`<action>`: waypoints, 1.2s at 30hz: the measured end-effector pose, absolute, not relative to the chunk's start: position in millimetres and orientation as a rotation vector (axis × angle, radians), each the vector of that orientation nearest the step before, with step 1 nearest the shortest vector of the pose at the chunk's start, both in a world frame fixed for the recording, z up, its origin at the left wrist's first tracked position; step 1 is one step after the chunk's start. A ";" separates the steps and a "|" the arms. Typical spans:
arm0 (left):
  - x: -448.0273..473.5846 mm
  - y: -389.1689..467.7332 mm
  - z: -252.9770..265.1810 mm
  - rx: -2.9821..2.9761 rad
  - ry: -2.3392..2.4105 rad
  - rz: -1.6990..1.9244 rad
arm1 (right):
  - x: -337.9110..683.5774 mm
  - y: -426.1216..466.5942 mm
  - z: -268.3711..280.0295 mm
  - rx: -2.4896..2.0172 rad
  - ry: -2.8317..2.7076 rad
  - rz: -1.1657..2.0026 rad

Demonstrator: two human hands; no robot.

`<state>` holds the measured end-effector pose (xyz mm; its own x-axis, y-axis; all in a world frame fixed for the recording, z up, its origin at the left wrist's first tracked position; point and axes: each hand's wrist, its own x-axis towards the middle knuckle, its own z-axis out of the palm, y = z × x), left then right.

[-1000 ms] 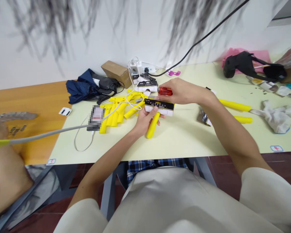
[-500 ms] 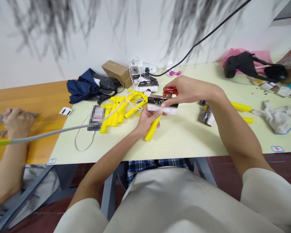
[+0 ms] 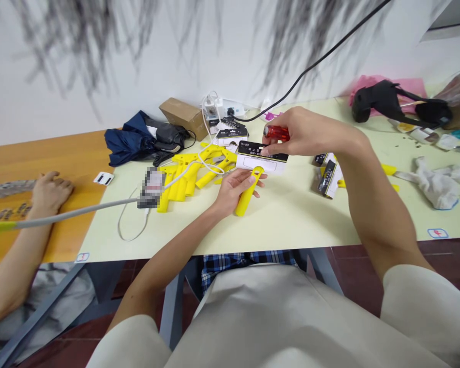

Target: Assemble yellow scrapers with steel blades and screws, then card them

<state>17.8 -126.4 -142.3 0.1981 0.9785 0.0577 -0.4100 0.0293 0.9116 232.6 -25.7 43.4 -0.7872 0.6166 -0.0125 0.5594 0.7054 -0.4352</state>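
My left hand [image 3: 233,192] is closed around a yellow tool handle [image 3: 246,197], thumb across it and some fingers spread beneath. A black-and-white packaging card [image 3: 258,157] hangs at the handle's upper end, its lower edge against the yellow part. My right hand [image 3: 297,135] pinches the card's top edge between thumb and finger. The same hand keeps a short red cylindrical object [image 3: 276,133] in its grip; its kind is not clear. Several yellow handles [image 3: 180,181] lie beyond my left hand. More packaging cards [image 3: 327,179] with yellow handles lie right of my hands.
Behind stand a cardboard box [image 3: 186,117], a dark blue cloth [image 3: 128,138] and a power strip [image 3: 233,110]. A grey cable [image 3: 80,219] crosses the left side. White gloves [image 3: 435,181] lie at right. Another person's hand [image 3: 51,191] rests on the orange table.
My right hand has lifted slightly, and the card has tilted up to show more of its white face and the yellow end. The other person's hand has moved right.
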 end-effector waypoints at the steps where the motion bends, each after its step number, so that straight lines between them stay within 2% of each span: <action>1: 18.0 -127.0 -141.4 0.984 0.749 1.239 | 231.8 -26.1 42.9 -0.965 -2.777 0.641; 6: 21.0 -130.6 -135.0 0.876 0.750 1.234 | 225.7 -26.4 39.5 -0.956 -2.818 0.624; 11: 20.5 -131.7 -128.1 0.729 0.735 1.174 | 226.9 -28.7 42.7 -0.825 -2.785 0.789; 16: 15.1 -128.9 -120.2 0.607 0.693 1.040 | 228.9 -33.1 45.2 -0.908 -2.729 0.820; 25: 10.3 -127.5 -120.7 0.537 0.700 0.928 | 234.9 -28.9 46.9 -0.777 -2.808 0.915; 32: 7.1 -134.8 -120.9 0.648 0.524 0.780 | 224.8 -38.2 45.0 -0.709 -2.809 0.583; 36: 12.1 -133.4 -127.2 0.693 0.556 0.710 | 226.1 -41.0 50.1 -0.773 -2.828 0.624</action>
<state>12.1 -133.4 -127.2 0.6351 0.7396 -0.2226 -0.3939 0.5581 0.7303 226.1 -41.0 50.1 -0.8573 0.5140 0.0281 0.4544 0.7813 -0.4279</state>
